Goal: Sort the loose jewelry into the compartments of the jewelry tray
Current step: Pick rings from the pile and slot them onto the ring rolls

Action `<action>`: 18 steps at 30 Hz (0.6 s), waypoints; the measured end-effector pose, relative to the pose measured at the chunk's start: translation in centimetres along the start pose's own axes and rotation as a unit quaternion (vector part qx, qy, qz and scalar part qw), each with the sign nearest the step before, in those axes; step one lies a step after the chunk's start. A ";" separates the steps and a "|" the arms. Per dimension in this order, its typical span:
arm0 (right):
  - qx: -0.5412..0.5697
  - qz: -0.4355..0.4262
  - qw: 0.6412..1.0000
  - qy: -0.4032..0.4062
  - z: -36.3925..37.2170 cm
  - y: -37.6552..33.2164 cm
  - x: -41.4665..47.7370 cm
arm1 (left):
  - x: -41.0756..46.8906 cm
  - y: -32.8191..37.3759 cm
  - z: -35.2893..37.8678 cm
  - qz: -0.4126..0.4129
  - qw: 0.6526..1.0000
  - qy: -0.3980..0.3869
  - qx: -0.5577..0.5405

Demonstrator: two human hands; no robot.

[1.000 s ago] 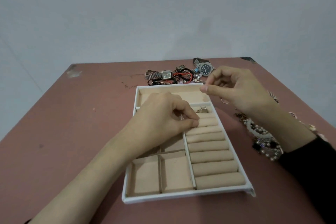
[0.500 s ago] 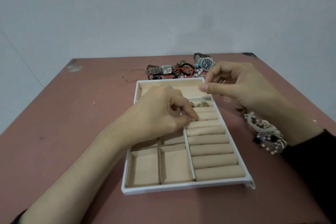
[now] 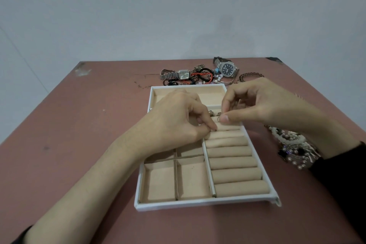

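Beige ring rolls by the jewelry tray's right edge — right hand, pinching 1 ring just above them, should press it upright between 2 rolls; left hand's grasp is unclear.

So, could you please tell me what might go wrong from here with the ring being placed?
1. The small ring is pinched only at the right hand's fingertips above the ring rolls; it could slip and roll off the jewelry tray.
2. The left hand crowds the same rolls, so the hands may bump and unseat the seated rings behind.
3. The right sleeve lies beside the beaded pile and might drag it.
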State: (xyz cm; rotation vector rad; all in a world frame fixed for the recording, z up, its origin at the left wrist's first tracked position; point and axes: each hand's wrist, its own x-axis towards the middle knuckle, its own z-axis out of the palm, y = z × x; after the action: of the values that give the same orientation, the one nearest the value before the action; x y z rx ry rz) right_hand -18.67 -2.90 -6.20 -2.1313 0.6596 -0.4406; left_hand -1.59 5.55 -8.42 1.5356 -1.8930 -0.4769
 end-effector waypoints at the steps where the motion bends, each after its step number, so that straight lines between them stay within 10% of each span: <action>1: -0.006 0.003 1.000 -0.004 0.0 0.0 -0.1 | 0.0 0.0 0.0 -0.001 1.000 0.000 -0.003; 18: -0.033 0.004 0.999 -0.029 0.1 0.3 -0.1 | 0.3 -0.5 -1.1 -0.035 0.994 0.097 -0.028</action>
State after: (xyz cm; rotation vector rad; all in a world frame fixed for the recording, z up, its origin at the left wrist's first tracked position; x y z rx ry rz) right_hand -18.86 -2.95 -6.53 -2.1943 0.6575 -0.3551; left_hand -0.46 5.27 -7.87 1.5574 -1.6698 -0.3925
